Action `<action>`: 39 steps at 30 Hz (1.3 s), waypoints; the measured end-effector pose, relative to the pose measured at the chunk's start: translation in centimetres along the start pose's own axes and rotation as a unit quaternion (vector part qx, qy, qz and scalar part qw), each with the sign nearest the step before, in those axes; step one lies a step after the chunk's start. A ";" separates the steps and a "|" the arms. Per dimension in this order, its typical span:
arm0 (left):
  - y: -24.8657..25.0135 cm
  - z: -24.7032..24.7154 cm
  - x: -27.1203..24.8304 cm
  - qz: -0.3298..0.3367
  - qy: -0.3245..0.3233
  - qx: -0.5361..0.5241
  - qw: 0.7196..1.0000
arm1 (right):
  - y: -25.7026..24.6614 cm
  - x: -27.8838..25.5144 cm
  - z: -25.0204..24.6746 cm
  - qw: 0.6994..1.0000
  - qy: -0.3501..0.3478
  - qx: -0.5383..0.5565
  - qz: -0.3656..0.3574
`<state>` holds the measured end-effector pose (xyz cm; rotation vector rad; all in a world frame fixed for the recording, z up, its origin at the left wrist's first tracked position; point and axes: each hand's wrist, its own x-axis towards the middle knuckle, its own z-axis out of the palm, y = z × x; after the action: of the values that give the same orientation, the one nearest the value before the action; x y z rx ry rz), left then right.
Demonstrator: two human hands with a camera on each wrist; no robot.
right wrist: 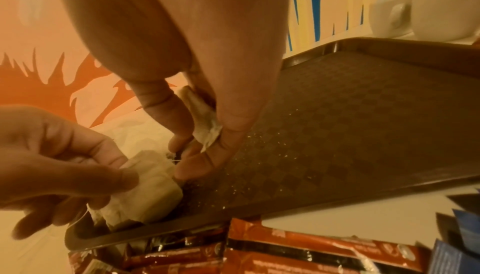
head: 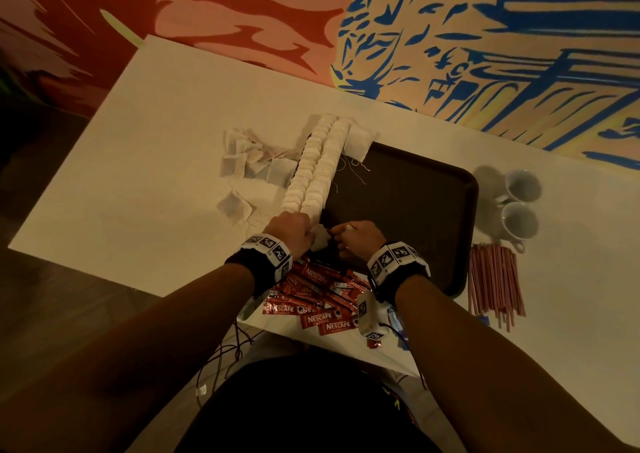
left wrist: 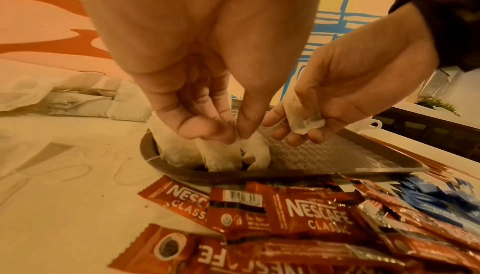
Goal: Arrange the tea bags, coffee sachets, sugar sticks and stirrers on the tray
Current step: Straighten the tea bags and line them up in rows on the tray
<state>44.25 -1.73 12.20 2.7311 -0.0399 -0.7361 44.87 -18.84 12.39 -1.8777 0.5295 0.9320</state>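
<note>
Head view. A brown tray (head: 408, 210) lies on a white table (head: 156, 147) at centre frame. Two rows of tea bags (head: 317, 165) run along the tray's left edge from upper centre down to the hands. Loose tea bags (head: 249, 165) lie on the table left of the rows. The left hand (head: 294, 232) and right hand (head: 360, 238) meet at the tray's lower left corner, a tea bag between them. Red coffee sachets (head: 311, 300) are heaped below the wrists. Reddish stirrers (head: 493, 283) lie at the tray's lower right; two white cups (head: 519, 206) stand at right.

Left wrist view. At centre, the left hand (left wrist: 202, 85) pinches the top of a tea bag (left wrist: 246, 146) between thumb and fingertips; this bag stands in the tray (left wrist: 337, 161) corner among others. At right, the right hand (left wrist: 337, 93) holds a folded tea bag (left wrist: 298, 118) against its fingers under the thumb. Coffee sachets (left wrist: 298, 216) fill the lower frame; blue sugar sticks (left wrist: 436, 194) lie at lower right.

Right wrist view. At centre, the right hand (right wrist: 194, 72) pinches a tea bag (right wrist: 205, 120) between thumb and forefinger above the tray (right wrist: 363, 124). At lower left, the left hand (right wrist: 57, 165) grips the tea bags (right wrist: 148, 188) standing in the tray corner. Cups (right wrist: 415, 17) appear at upper right.
</note>
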 end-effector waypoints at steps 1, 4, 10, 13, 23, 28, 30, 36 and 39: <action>0.0 0.0 0.1 -0.004 -0.001 0.007 1.000 | -0.1 -0.1 -0.1 1.000 -0.003 0.024 0.019; -0.1 0.0 0.2 -0.014 -0.012 0.018 1.000 | -0.1 0.1 -0.3 0.997 -0.018 0.072 0.026; -0.4 -0.6 0.2 -0.027 -0.019 0.022 0.999 | 0.0 0.0 -0.6 0.990 0.002 0.137 0.035; -0.4 -1.1 0.1 -0.030 0.003 -0.003 1.000 | 0.1 -0.2 -0.9 0.989 0.007 0.148 0.020; 0.9 -2.3 1.0 0.030 -0.126 -0.240 0.962 | 0.3 -0.7 -1.2 0.985 -0.021 0.172 -0.015; 1.3 -1.9 0.8 0.044 -0.133 -0.293 0.946 | 0.2 -0.8 -1.2 0.973 -0.027 0.227 -0.017; 1.3 -1.5 0.7 0.048 -0.116 -0.335 0.934 | -0.3 -1.1 -1.4 0.959 -0.033 0.283 0.000; 1.3 -0.7 0.1 0.141 -0.081 -0.339 0.927 | -0.6 -1.2 -1.7 0.934 -0.038 0.347 0.073; 1.5 -0.8 0.1 0.140 -0.011 -0.277 0.951 | -0.7 -1.2 -1.9 0.937 -0.049 0.335 0.082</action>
<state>44.79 -2.96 13.29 2.1249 -0.1903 -0.5855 45.33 -20.28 14.22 -1.1789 0.8309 0.8097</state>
